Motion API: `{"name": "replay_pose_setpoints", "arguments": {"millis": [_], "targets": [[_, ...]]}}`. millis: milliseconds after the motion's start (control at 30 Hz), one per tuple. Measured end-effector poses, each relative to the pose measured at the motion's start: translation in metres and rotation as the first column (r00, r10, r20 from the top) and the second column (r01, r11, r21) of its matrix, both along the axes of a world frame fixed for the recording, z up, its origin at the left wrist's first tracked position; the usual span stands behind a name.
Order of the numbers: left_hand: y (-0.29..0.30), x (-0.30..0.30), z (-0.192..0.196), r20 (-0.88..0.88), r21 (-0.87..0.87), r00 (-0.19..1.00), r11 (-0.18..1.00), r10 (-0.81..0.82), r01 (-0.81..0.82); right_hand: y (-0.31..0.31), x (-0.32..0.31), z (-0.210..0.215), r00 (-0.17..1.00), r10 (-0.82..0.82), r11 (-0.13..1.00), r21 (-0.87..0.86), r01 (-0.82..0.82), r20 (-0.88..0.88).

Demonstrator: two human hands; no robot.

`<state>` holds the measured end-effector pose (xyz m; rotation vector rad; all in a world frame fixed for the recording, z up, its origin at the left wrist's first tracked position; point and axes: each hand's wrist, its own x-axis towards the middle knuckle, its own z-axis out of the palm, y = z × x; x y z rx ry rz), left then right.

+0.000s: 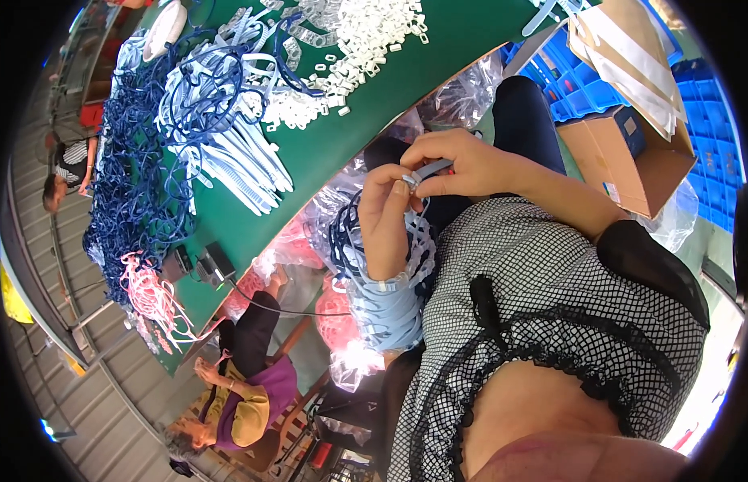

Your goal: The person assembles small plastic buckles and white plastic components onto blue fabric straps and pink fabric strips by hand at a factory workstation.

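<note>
Above my lap, my left hand (384, 215) and my right hand (464, 164) meet with bent fingertips. Between them is a grey-blue strap (432, 169), gripped by the right thumb and fingers. A small pale buckle (410, 184) sits at the strap's end, pinched by my left fingertips; whether the strap passes through it is too small to tell. A bundle of light blue straps (386, 313) lies at my left forearm. Dark blue straps (346, 237) hang around that wrist, partly hidden by the arm.
The green table (374, 96) holds white buckles (366, 48), light blue straps (241, 165), a tangle of dark blue cords (141, 177) and pink straps (153, 293). At right stand a cardboard box (655, 177) and blue crates (711, 161). Another person (245, 402) sits at lower left.
</note>
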<state>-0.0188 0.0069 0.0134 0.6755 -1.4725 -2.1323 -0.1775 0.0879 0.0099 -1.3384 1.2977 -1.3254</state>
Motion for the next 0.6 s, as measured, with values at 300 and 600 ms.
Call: {"name": "replay_pose_setpoints", "arguments": {"millis": [300,600], "targets": [[-0.003,0.008,-0.004,-0.163,0.134,0.987,0.99,-0.01,0.032,-0.006,0.0,0.012,0.965,-0.058,0.992,-0.119,0.028,-0.257],[-0.009,0.015,-0.016,-0.383,0.303,0.917,0.923,-0.111,0.238,-0.008,0.008,0.011,0.973,-0.026,0.975,-0.22,-0.025,-0.228]]}}
